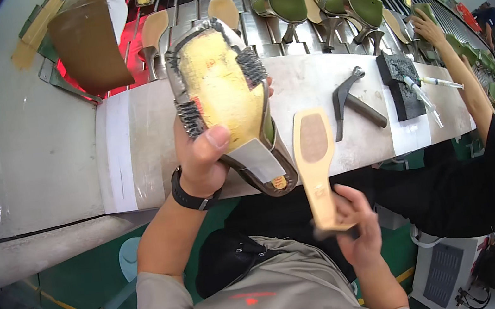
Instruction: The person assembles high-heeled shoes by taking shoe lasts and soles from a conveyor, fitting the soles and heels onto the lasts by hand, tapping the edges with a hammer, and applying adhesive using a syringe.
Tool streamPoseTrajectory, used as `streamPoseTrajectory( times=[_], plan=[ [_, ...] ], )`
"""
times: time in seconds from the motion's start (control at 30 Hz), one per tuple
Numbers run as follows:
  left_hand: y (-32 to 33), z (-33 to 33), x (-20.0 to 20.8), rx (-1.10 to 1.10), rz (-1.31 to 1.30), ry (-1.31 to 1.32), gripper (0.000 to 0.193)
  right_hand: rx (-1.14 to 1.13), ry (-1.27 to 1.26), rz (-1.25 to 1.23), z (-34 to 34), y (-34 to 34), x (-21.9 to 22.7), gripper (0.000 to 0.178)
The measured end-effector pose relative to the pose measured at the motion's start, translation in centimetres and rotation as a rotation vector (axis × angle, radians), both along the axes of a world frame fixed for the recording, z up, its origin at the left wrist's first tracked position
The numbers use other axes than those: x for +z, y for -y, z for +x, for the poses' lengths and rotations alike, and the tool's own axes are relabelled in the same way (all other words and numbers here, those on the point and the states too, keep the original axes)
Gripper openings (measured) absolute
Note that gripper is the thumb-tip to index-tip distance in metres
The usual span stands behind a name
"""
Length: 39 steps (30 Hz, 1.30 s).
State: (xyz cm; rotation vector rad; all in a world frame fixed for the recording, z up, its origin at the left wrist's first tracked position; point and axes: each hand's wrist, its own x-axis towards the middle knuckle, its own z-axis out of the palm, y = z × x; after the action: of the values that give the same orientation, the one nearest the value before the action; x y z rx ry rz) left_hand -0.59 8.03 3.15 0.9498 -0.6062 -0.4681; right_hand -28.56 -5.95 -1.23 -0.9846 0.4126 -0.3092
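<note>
My left hand (200,158) grips a shoe upper on a last (222,94), turned bottom up. Its underside is yellow with dark roughened edges and a grey shank piece near the heel. A black watch sits on that wrist. My right hand (354,228) holds a tan sole (316,163) by its narrow heel end, the brown forepart patch pointing up, just right of the shoe. The two pieces are close but apart.
A grey workbench (143,138) runs across, carrying pincers (351,100), a black block (400,84) and a white pen-like tool (438,82). Behind it a conveyor rack (240,21) holds green shoes and tan soles. A co-worker in black (470,185) reaches onto the rack at right.
</note>
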Motion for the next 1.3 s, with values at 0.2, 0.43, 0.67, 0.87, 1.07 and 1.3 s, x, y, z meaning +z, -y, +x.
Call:
streamPoseTrajectory(
  times=[0.2, 0.43, 0.67, 0.87, 1.07, 1.3],
  plan=[
    [0.0, 1.1, 2.9, -0.121, -0.162, -0.092, 0.089, 0.045, -0.158, -0.124, 1.9, 0.8, 1.3, 0.03],
    [-0.2, -1.5, 8.1, -0.132, 0.09, -0.039, 0.066, 0.28, 0.189, -0.212, 5.5, -1.5, 9.6, 0.04],
    [-1.5, -4.9, 10.2, -0.24, 0.144, -0.09, 0.071, 0.366, 0.21, -0.112, 8.1, -2.9, 12.4, 0.028],
    [-2.1, -6.2, 9.7, -0.288, 0.045, -0.037, 0.105, 0.275, 0.215, -0.37, 7.9, -3.4, 12.1, 0.015],
    [-2.1, -5.7, 7.9, -0.272, -0.009, 0.236, 0.097, 0.283, 0.272, -0.435, 7.5, -3.3, 11.9, 0.014],
    [-2.1, -5.9, 8.1, -0.263, -0.009, 0.245, 0.093, 0.275, 0.297, -0.486, 7.7, -3.3, 11.9, 0.015]
  ],
)
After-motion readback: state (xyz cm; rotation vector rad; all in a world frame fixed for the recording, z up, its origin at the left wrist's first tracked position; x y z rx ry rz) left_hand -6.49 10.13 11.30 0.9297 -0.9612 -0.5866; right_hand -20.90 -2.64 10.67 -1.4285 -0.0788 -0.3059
